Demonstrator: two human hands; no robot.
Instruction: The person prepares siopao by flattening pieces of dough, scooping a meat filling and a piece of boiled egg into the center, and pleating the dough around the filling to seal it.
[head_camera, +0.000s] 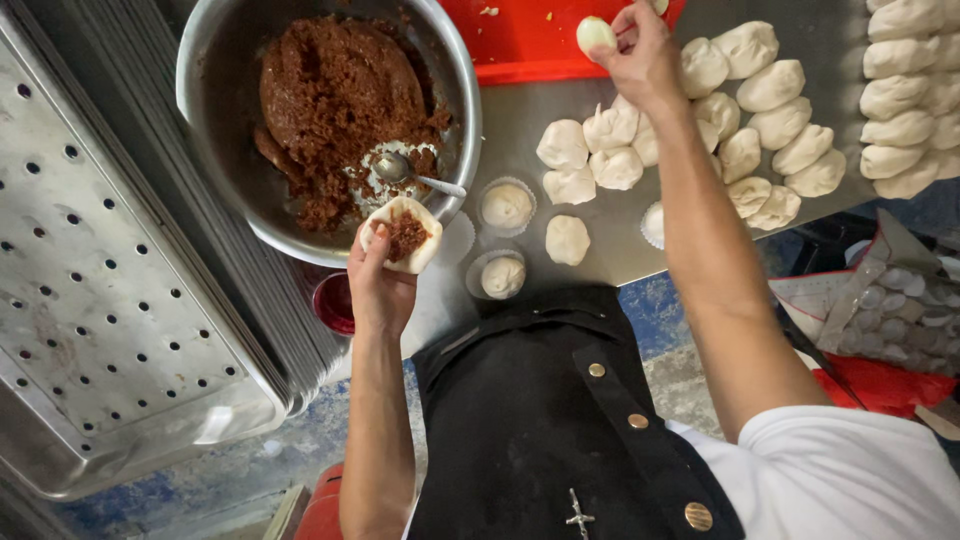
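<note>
**Filled dough in one hand, a small white ball in the other**

A stack of perforated steel trays (120, 260) fills the person's left side, tilted against the worktable (520, 140). Next to it stands a wide steel bowl (215, 60) of dark brown filling (335, 95), with a spoon (400, 172) resting in the paste, its handle pointing toward the near rim. A red cutting board (530, 35) lies beyond the bowl.

The left hand (378, 285) is cupped around a flattened dough round (402, 235) that carries a dab of the filling in its middle; it sits at the bowl's near rim, just beside the spoon handle. The right hand (640, 50) is stretched well away, over the edge of the red board, fingers pinched narrowly on a small white ball (595, 35).

Between the two hands lie loose dough portions (610, 150) in a cluster, with more piled further right (900, 95). Closer to the body, two paper cups hold finished buns (505, 240), near the left hand. The filled round is the left hand's alone; the right must cross the dough cluster to reach it.
</note>
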